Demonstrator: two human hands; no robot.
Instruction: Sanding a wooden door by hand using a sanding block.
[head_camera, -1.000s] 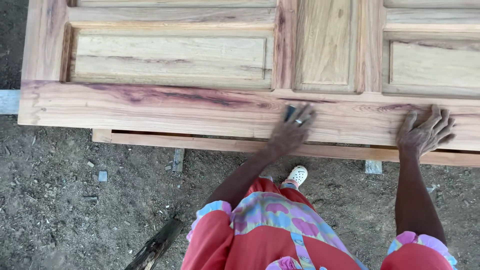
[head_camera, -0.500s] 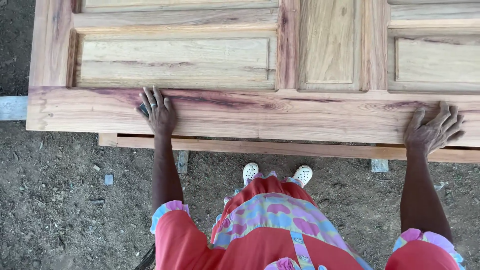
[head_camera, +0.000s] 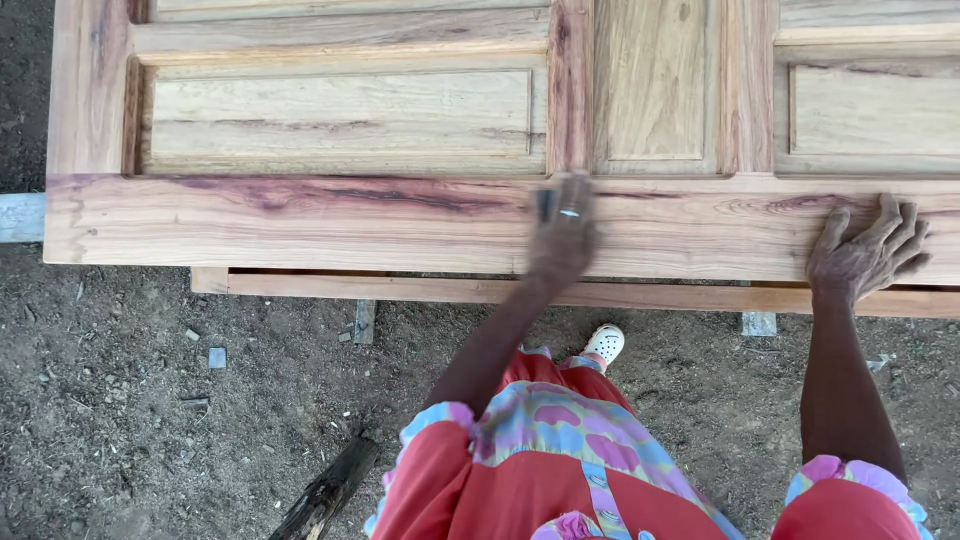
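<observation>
A large unfinished wooden panel door (head_camera: 300, 225) lies flat in front of me, with pale recessed panels and a reddish streak along its near rail. My left hand (head_camera: 562, 238) is blurred with motion on that rail, near the middle upright. It presses a small dark piece (head_camera: 546, 204), which looks like sandpaper, flat against the wood under its fingers. My right hand (head_camera: 866, 252) rests on the rail further right, fingers spread, holding nothing.
The door sits on a wooden frame (head_camera: 420, 289) over bare dirt ground (head_camera: 130, 400) with small stones. A dark piece of wood (head_camera: 325, 492) lies on the ground at my lower left. My white shoe (head_camera: 604, 343) stands under the door's edge.
My left hand swept left along the near rail, then back right to near the middle upright. The right hand has stayed in place on the rail.
</observation>
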